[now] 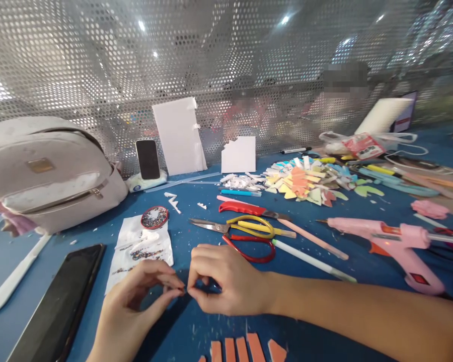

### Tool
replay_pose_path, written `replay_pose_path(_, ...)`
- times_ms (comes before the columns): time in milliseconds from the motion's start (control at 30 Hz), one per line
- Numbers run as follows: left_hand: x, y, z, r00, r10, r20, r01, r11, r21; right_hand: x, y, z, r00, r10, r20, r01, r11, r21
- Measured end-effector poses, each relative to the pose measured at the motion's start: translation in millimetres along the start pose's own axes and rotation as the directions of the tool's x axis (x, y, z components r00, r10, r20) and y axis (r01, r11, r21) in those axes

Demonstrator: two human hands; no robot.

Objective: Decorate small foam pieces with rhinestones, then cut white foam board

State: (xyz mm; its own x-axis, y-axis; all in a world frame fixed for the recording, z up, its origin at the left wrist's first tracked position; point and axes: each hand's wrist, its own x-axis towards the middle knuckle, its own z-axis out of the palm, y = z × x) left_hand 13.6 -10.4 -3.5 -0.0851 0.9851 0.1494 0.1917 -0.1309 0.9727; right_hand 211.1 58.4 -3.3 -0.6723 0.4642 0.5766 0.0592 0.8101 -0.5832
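My left hand [143, 296] is closed in a pinch, thumb against forefinger, with a tiny dark speck at the tips too small to name. Almost touching it, my right hand [226, 281] is also pinched; what its fingertips hold, if anything, I cannot make out. Just beyond my left hand lies a white paper sheet [115, 271] strewn with small dark, multicoloured bead-like bits [147, 254]. A round red-rimmed dish [142, 220] of similar bits rests on its far edge. Behind my right hand are scissors [251, 224] with yellow and red handles. Several flat orange pieces [241, 349] lie nearest me.
Left stand a pale backpack [56, 186] and a large dark phone [60, 301]. A smaller phone [148, 160] leans upright behind. Coloured scraps [298, 178] are heaped at the back, before a perforated metal screen [241, 65]. Right lies a pink glue gun [385, 234].
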Motion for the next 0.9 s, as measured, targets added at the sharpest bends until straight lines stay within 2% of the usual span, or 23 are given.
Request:
replay_pose_path(133, 0.2, 0.9, 0.9, 1.000, 0.002, 0.001, -0.002, 0.999, 0.046, 0.4, -0.1, 0.2, 0.999, 0.035, 0.041, -0.036, 0.999, 0.028)
replay_pose_path(233, 1.5, 4.2, 1.8, 1.000, -0.019, 0.018, 0.018, 0.999, 0.047, 1.7, -1.0, -1.7, 0.994, 0.079, 0.071, -0.087, 0.989, 0.116)
replay_pose_path(400, 1.9, 9.9, 3.0, 0.999, -0.036, 0.034, 0.035, 0.999, 0.011, 3.7, -2.6, -6.0, 0.965, 0.255, 0.059, -0.261, 0.924, 0.279)
replay_pose_path(467, 1.3, 10.8, 3.1, 0.999, -0.025, 0.021, 0.025, 1.000, -0.011, 3.5, -2.9, -6.5, 0.957, 0.286, 0.044, -0.286, 0.911, 0.298)
replay_pose_path(567, 0.9, 10.6, 2.7, 1.000, -0.014, 0.004, 0.014, 0.999, -0.046, 2.3, -3.1, -5.3, 0.966, 0.257, 0.008, -0.249, 0.927, 0.279)
replay_pose_path(767, 2.1, 9.2, 1.9, 0.998, -0.055, 0.017, 0.057, 0.993, -0.103, 0.5, -2.9, -1.0, 0.996, 0.064, -0.061, -0.058, 0.994, 0.091)
replay_pose_path(900, 3.3, 8.3, 2.3, 0.995, -0.093, 0.030, 0.096, 0.986, -0.138, -0.1, -1.4, -0.5, 0.995, 0.059, -0.078, -0.056, 0.998, 0.037)
